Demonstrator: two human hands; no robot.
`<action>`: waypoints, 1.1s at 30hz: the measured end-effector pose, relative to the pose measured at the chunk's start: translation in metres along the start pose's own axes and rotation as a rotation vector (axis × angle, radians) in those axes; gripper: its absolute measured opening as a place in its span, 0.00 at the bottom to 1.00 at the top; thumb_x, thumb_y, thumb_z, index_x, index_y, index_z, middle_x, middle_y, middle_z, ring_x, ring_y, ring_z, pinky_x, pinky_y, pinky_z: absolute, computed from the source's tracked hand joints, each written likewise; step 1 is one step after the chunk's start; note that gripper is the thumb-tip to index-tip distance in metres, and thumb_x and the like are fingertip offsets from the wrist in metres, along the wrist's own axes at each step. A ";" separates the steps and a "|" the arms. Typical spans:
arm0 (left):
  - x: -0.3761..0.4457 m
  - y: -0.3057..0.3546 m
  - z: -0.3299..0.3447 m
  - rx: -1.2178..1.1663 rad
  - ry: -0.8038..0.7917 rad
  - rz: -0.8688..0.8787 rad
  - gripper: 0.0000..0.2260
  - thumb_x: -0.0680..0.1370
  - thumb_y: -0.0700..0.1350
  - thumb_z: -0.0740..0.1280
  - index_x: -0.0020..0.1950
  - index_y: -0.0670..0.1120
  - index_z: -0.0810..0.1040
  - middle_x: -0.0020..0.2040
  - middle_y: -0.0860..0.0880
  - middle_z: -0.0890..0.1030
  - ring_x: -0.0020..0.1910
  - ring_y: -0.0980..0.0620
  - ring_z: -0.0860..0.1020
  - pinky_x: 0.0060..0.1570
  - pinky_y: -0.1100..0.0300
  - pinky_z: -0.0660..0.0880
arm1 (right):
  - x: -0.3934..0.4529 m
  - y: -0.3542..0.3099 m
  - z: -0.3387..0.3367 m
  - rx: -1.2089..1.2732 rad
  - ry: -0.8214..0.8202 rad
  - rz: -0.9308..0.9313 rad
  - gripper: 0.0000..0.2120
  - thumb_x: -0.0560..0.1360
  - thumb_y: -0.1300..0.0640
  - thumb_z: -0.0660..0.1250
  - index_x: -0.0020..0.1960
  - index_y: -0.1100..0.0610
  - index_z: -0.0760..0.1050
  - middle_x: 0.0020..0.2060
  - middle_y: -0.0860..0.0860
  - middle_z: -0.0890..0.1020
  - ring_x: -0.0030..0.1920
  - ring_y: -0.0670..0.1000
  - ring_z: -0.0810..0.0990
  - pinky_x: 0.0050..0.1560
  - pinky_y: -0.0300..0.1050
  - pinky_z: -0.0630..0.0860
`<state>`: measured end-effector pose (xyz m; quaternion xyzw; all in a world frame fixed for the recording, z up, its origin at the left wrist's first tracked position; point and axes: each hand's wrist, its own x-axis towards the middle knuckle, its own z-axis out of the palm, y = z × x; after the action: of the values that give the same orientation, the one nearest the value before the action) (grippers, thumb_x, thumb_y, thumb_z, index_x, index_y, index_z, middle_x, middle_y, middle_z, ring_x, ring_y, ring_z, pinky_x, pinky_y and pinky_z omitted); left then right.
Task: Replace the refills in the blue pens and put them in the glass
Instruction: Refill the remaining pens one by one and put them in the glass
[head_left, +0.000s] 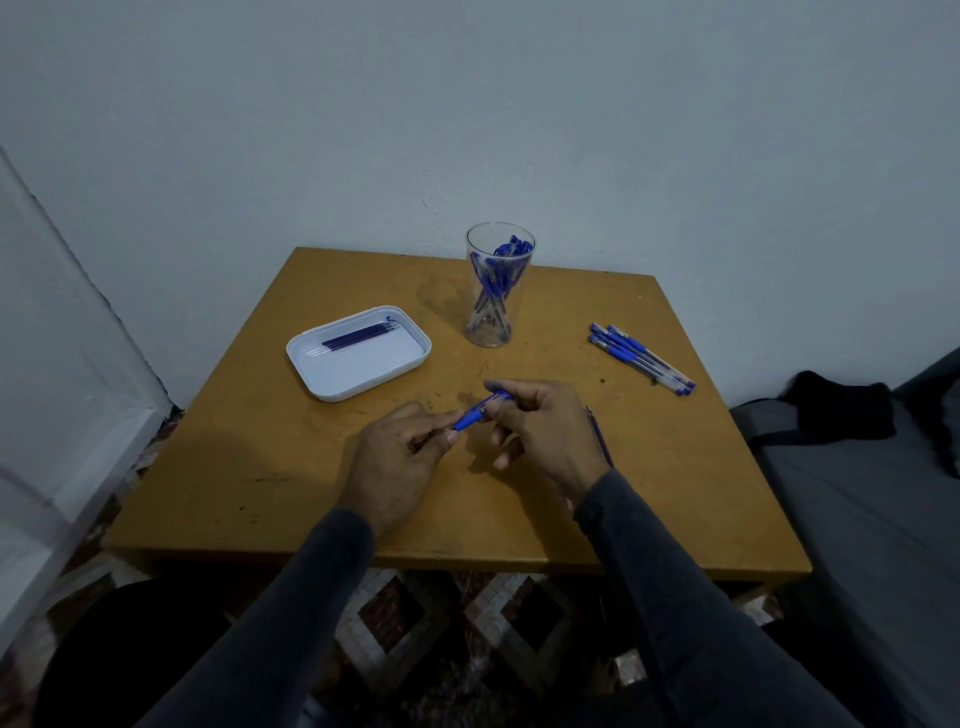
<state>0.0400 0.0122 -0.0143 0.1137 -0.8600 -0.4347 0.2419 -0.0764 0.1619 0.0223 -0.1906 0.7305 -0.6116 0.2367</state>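
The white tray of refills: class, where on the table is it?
In the head view, the white tray sits on the table's left side, left of the glass.

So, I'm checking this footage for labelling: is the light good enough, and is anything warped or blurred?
Head view: dim and bluish, no glare; the clear glass tumbler casts a soft shadow to its left on the ochre wooden table; the wide lens bows the table edges and the wall line at left; the left hand, right hand and blue pen look slightly soft.
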 end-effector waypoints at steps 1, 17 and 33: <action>0.000 0.000 0.000 0.000 0.000 0.006 0.13 0.79 0.41 0.70 0.64 0.51 0.81 0.43 0.54 0.79 0.45 0.55 0.76 0.42 0.70 0.71 | 0.000 0.000 0.000 0.002 -0.005 0.005 0.17 0.81 0.65 0.68 0.69 0.61 0.77 0.45 0.63 0.85 0.34 0.56 0.80 0.31 0.49 0.82; 0.001 -0.002 0.001 -0.048 0.021 -0.042 0.13 0.79 0.46 0.71 0.64 0.53 0.82 0.49 0.58 0.82 0.49 0.58 0.80 0.50 0.60 0.79 | -0.002 -0.003 0.012 0.052 0.055 -0.086 0.20 0.80 0.65 0.68 0.71 0.55 0.74 0.40 0.59 0.84 0.37 0.58 0.84 0.28 0.50 0.81; 0.083 0.000 0.035 0.415 -0.209 0.085 0.20 0.83 0.53 0.63 0.75 0.52 0.71 0.71 0.55 0.72 0.70 0.56 0.67 0.69 0.62 0.64 | 0.083 -0.109 -0.028 -0.126 0.658 -0.632 0.15 0.82 0.59 0.66 0.68 0.49 0.74 0.44 0.42 0.80 0.41 0.47 0.82 0.37 0.43 0.82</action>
<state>-0.0493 0.0030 -0.0053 0.0789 -0.9554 -0.2472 0.1411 -0.1622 0.1179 0.1238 -0.2137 0.7087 -0.6361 -0.2179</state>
